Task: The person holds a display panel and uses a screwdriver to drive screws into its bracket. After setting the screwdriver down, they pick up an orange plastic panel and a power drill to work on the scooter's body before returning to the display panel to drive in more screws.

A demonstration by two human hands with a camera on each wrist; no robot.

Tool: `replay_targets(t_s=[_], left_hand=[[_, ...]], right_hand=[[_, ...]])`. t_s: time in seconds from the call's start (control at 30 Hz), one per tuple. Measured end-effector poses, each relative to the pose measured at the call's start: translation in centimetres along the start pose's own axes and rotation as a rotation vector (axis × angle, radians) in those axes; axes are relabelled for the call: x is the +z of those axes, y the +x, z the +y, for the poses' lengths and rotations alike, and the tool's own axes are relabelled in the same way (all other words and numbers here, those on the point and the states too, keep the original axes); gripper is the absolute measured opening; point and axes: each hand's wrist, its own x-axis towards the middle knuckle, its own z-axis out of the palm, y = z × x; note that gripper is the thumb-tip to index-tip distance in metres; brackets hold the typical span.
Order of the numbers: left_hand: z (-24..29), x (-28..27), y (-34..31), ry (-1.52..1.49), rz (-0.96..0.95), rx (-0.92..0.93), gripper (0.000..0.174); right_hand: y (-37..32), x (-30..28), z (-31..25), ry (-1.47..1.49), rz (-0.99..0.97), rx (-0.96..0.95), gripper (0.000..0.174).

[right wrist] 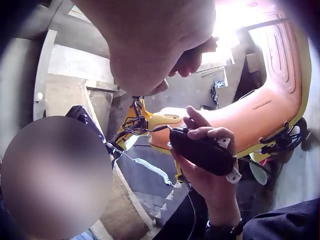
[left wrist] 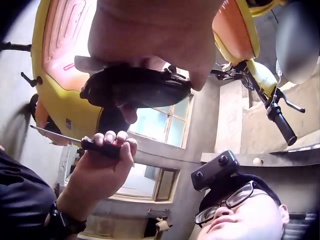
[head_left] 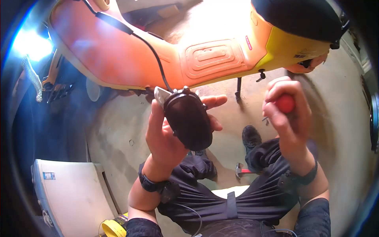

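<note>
A dark oval part [head_left: 188,120] with a pale bracket and a black cable lies in my left hand [head_left: 164,136], below the scooter's orange footboard. In the right wrist view the fingers and thumb of my left hand [right wrist: 212,185] grip the black oval part [right wrist: 200,151] by its edges, and metal tabs stick out at its side. My right hand [head_left: 290,114], apart from it on the right, is curled round a screwdriver with a red handle end [head_left: 285,103]. The left wrist view shows the screwdriver's thin shaft [left wrist: 57,134] pointing away from my right hand [left wrist: 102,167].
The orange and yellow scooter [head_left: 154,59] spans the top of the head view. A hammer [head_left: 239,170] lies on the floor between the feet. At lower left stand a white box [head_left: 71,193] and a yellow container [head_left: 113,228]. A handlebar grip [left wrist: 285,129] shows in the left wrist view.
</note>
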Motion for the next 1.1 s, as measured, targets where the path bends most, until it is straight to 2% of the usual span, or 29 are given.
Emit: replay_targets(t_s=[0.03,0.1,0.13,0.23,0.27,0.3,0.33,0.4,0.47,0.53,0.6,0.7,0.77,0.87,0.93,1.0,1.1], left_hand=[[-0.3,-0.1,0.0,0.030,0.021,0.008,0.102],[-0.4,0.4,-0.1,0.072,0.001,0.010,0.104],[-0.4,0.3,-0.2,0.056,-0.019,0.007,0.104],[0.0,0.3,-0.2,0.114,-0.042,-0.025,0.106],[0.2,0.5,-0.1,0.182,-0.030,-0.045,0.106],[0.1,0.6,0.0,0.248,-0.032,-0.060,0.103],[-0.1,0.7,-0.3,0.154,-0.018,-0.076,0.099],[0.5,0.3,-0.2,0.332,-0.125,-0.110,0.096],[0.4,0.2,-0.2,0.317,-0.124,-0.126,0.095],[0.7,0.2,-0.5,0.233,-0.170,-0.119,0.080],[0.5,0.1,-0.7,0.226,-0.169,-0.107,0.078],[0.6,-0.2,-0.7,0.233,-0.180,-0.086,0.074],[0.7,-0.3,-0.6,0.242,-0.200,-0.051,0.071],[1.0,-0.6,-0.6,0.249,-0.172,-0.095,0.070],[1.2,-0.7,-0.6,0.285,-0.185,-0.162,0.068],[1.3,-0.4,-0.7,0.279,-0.174,-0.138,0.067],[1.1,0.0,-0.3,0.255,-0.184,-0.078,0.066]], right_hand=[[0.3,-0.1,0.1,-0.022,-0.033,-0.066,0.018],[0.8,0.0,0.7,-0.089,-0.063,-0.177,0.020],[0.5,0.5,0.0,-0.097,-0.037,-0.063,0.025],[1.3,1.5,0.0,-0.234,-0.113,-0.197,0.039],[1.1,1.9,-0.1,-0.198,-0.112,-0.113,0.039],[1.4,2.1,0.0,-0.200,-0.125,-0.145,0.039],[1.6,2.4,0.0,-0.198,-0.137,-0.168,0.038],[1.8,3.0,0.4,-0.171,-0.144,-0.212,0.035],[2.0,3.2,0.2,-0.167,-0.150,-0.190,0.033],[1.8,3.3,0.0,-0.166,-0.168,-0.175,0.032],[1.8,3.6,-0.1,-0.159,-0.185,-0.219,0.029],[1.5,4.0,0.1,-0.117,-0.161,-0.100,0.020],[1.7,4.1,0.3,-0.143,-0.175,-0.122,0.019],[1.7,4.3,0.4,-0.176,-0.180,-0.153,0.018],[1.7,4.5,0.6,-0.161,-0.132,-0.188,0.018],[1.7,4.6,0.9,-0.175,-0.112,-0.205,0.017],[1.8,4.2,0.7,-0.191,0.043,-0.258,0.015]])
